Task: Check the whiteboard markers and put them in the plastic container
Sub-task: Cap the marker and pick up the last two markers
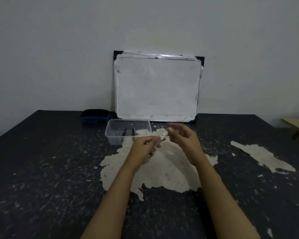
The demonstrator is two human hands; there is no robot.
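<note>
My left hand (145,147) grips a white whiteboard marker (162,135) by its lower body, tilted up to the right. My right hand (183,137) hovers at the marker's upper end with fingers spread; its thumb touches the tip end, and no cap shows in it. A clear plastic container (110,130) sits just behind my left hand with two dark markers (124,131) lying in it. The whiteboard (156,87) leans upright against the wall behind, wiped and smudged.
A dark blue eraser box (95,116) sits left of the whiteboard at the table's back edge. The black table (41,169) has worn pale patches. A wooden bench edge (297,125) shows at far right.
</note>
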